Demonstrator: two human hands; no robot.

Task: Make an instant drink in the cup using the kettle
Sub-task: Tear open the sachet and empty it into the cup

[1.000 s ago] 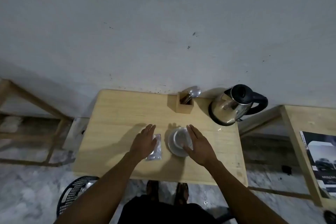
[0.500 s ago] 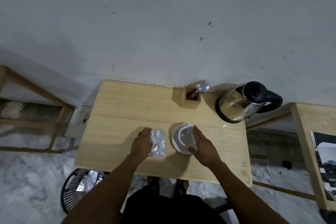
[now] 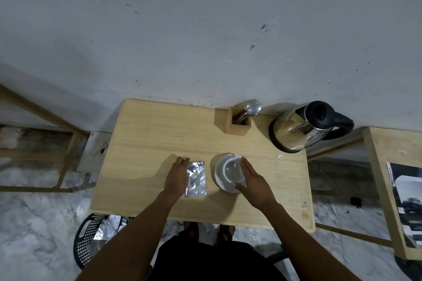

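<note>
A white cup stands on a white saucer near the middle of the wooden table. My right hand rests flat against the cup's right side, fingers straight. A silver foil sachet lies flat just left of the saucer. My left hand lies on the table with its fingers touching the sachet's left edge. A steel kettle with a black lid and handle stands at the back right corner. What the cup holds cannot be told.
A wooden holder with a metal spoon stands at the back by the wall. A black basket with foil wrappers sits on the floor at the left. A second table with a magazine is at the right.
My left hand has slid off the sachet to its left edge, uncovering it. My right hand stays by the cup. The view has shifted, so everything sits further right.
</note>
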